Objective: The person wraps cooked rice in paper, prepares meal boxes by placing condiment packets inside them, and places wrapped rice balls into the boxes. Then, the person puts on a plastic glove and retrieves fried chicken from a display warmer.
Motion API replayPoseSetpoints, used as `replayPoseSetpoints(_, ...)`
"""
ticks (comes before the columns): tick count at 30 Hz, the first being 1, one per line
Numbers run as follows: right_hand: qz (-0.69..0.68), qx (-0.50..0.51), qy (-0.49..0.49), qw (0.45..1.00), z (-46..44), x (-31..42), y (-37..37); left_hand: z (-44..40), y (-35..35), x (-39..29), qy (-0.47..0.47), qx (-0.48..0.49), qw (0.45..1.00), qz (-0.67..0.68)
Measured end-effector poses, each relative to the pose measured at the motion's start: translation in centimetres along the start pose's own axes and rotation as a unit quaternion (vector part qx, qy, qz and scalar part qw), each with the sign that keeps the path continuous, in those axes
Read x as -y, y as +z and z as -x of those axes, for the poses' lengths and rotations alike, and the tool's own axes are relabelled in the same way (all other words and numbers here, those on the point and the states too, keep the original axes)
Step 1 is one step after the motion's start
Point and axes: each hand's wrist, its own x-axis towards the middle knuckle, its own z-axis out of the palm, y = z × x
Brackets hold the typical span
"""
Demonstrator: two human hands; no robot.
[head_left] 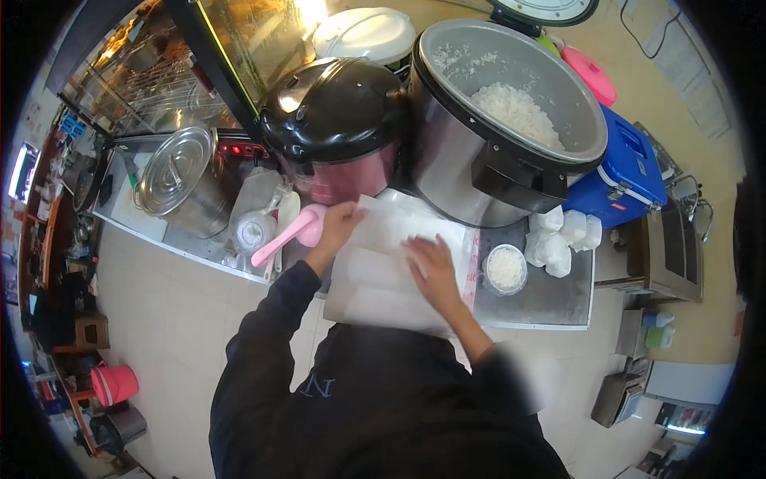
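My left hand [337, 228] pinches the top-left corner of the thin white paper [383, 279], smooth and slightly creased, on the worktop [554, 299] before the open rice cooker [459, 152]. My right hand [433, 275] is spread over it, fingertips blurred; whether they touch, I can't tell.

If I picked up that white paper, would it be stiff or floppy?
Probably floppy: the white paper looks thin and seems to bend in soft curves instead of lying quite flat. It's likely light too, since the left hand seems to have only its fingertips at one corner. It might slide if pushed, because its surface looks smooth.
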Motion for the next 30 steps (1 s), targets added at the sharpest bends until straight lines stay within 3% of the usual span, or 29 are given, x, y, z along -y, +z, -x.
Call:
replayPoseSetpoints(2,-0.029,-0.048,0.034,0.998,-2.9,-1.6,-0.1,1.1,0.1,-2.2,0.015,0.024,0.996,0.088)
replayPoseSetpoints(4,-0.057,-0.074,-0.003,0.996,-5.6,-3.5,0.4,2.1,0.0,-2.2,-0.004,0.031,0.993,0.114)
replayPoseSetpoints(7,-0.162,0.171,0.075,0.969,-7.9,-7.1,1.4,3.2,-0.3,-1.5,-0.017,0.044,0.988,0.149)
replayPoseSetpoints(10,-0.059,0.198,0.021,0.978,-8.8,-8.7,0.6,3.0,-0.7,-2.0,-0.004,0.024,0.987,0.162)
replayPoseSetpoints(11,-0.085,0.221,0.073,0.969,-8.9,-8.9,0.2,3.2,-0.8,-2.4,-0.012,0.019,0.985,0.170)
replayPoseSetpoints(14,0.106,0.272,0.055,0.955,-8.4,-7.5,-0.6,3.7,0.0,-5.2,-0.041,0.028,0.985,0.166)
replayPoseSetpoints(15,0.103,0.224,-0.005,0.969,-8.4,-7.6,-0.5,3.8,0.2,-5.7,-0.052,0.034,0.985,0.159)
replayPoseSetpoints(17,0.091,0.124,-0.121,0.981,-8.2,-7.4,-0.3,2.8,-0.2,-5.2,0.033,0.045,0.995,0.079)
replayPoseSetpoints(18,0.072,0.159,-0.075,0.982,-7.8,-7.2,-0.3,2.6,-0.3,-5.0,0.074,0.053,0.995,0.037)
replayPoseSetpoints(21,0.016,0.220,0.040,0.975,-7.3,-5.0,-2.1,4.0,-1.2,-3.9,0.066,-0.046,0.997,-0.023)
replayPoseSetpoints(24,-0.007,0.206,0.065,0.976,-6.4,-4.3,-2.1,9.8,2.5,-7.6,0.219,-0.236,0.911,-0.258)
replayPoseSetpoints(26,0.036,0.194,0.028,0.980,-6.6,-4.8,-1.2,13.4,4.9,-6.9,0.298,0.082,0.887,-0.343)
replayPoseSetpoints(28,0.022,0.187,0.036,0.981,-6.5,-3.9,-1.3,15.8,7.3,-8.1,0.263,0.214,0.865,-0.368)
replayPoseSetpoints(30,0.007,0.178,0.026,0.984,-5.8,-3.3,-1.0,16.2,7.8,-7.9,0.215,0.209,0.877,-0.375)
